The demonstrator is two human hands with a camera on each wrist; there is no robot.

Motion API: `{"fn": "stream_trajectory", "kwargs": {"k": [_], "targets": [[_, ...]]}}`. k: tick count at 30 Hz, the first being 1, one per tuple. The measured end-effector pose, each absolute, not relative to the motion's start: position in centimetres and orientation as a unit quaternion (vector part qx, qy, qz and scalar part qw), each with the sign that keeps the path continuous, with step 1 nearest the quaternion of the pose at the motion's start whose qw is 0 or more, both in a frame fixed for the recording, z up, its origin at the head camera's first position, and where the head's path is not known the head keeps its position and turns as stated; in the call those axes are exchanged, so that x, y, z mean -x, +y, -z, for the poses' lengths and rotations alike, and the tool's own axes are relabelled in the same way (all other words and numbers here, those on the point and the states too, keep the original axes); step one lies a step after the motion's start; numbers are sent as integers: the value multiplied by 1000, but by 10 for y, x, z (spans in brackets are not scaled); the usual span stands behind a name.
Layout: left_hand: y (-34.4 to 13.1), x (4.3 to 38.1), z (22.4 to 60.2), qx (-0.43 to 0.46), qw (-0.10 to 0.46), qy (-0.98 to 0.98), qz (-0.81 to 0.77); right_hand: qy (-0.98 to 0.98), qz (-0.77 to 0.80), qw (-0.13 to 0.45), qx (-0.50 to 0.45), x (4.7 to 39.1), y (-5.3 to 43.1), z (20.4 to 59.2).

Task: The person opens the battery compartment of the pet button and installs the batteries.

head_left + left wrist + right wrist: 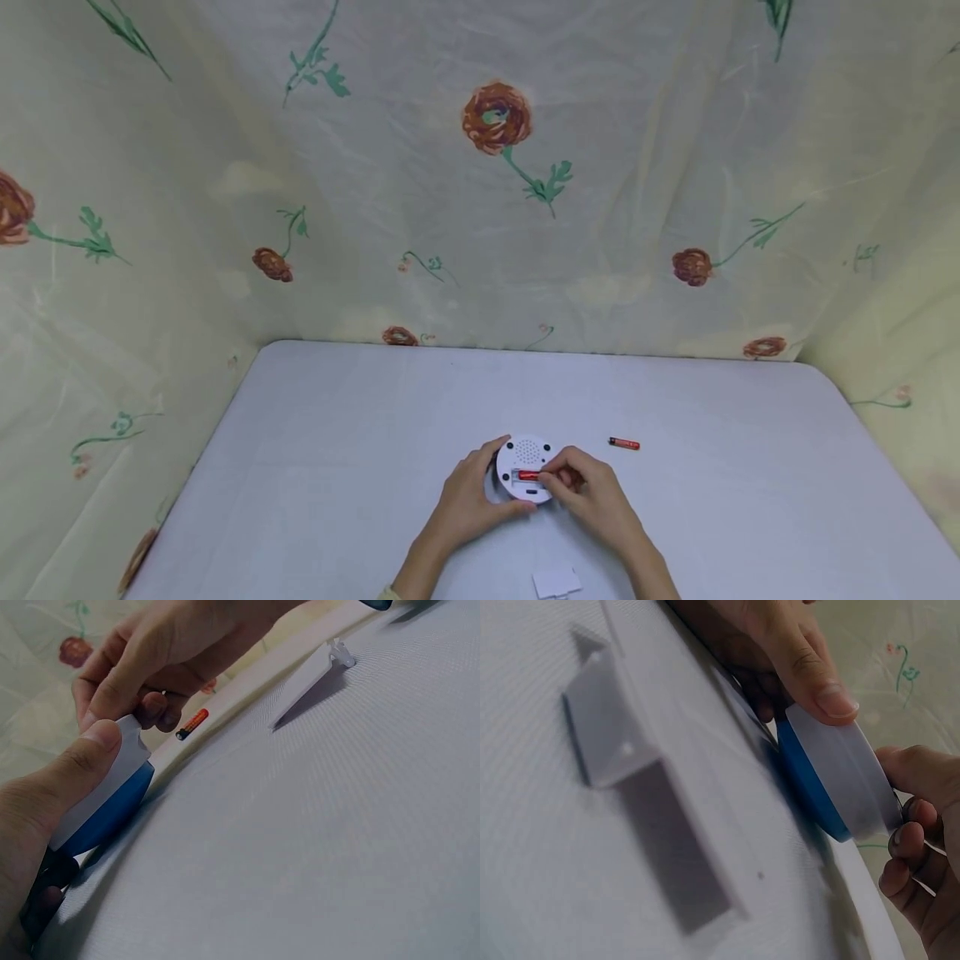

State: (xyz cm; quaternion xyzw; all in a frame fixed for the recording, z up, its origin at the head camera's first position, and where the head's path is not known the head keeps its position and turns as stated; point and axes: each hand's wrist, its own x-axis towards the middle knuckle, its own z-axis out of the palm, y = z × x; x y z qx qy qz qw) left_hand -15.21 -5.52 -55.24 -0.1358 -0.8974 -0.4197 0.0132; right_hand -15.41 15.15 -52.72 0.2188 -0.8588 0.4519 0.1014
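A round device (527, 451) with a white underside, dark feet and a grid of small holes is held by my left hand (467, 498), thumb on the near rim and fingers round the far left side. Its blue lower body (810, 784) shows in the right wrist view. A red battery (527, 476) lies along the open battery compartment in the underside. My right hand (596, 493) pinches the battery's right end between thumb and forefinger, covering that end. In the left wrist view, the thumb (101, 739) presses the white rim.
Another red battery (624, 443) lies on the white table (360, 433), right of the device. A white battery cover (557, 582) lies near the front, its clip visible in the left wrist view. A flowered curtain (600, 167) hangs behind and along both sides.
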Motion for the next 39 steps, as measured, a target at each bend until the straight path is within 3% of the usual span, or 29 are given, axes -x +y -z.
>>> {"fn": "stream_trajectory", "kwargs": {"k": [9,19,39], "targets": [[-56,152,553,137,6,-898,418,-862,-445,122,-210,153,149,532],[-55,153,554,138,16,-900,414,-858,-468,89,-192,153,148,525],[-54,154,554,138,9,-897,420,-865,-454,104,-187,156,148,523]]}}
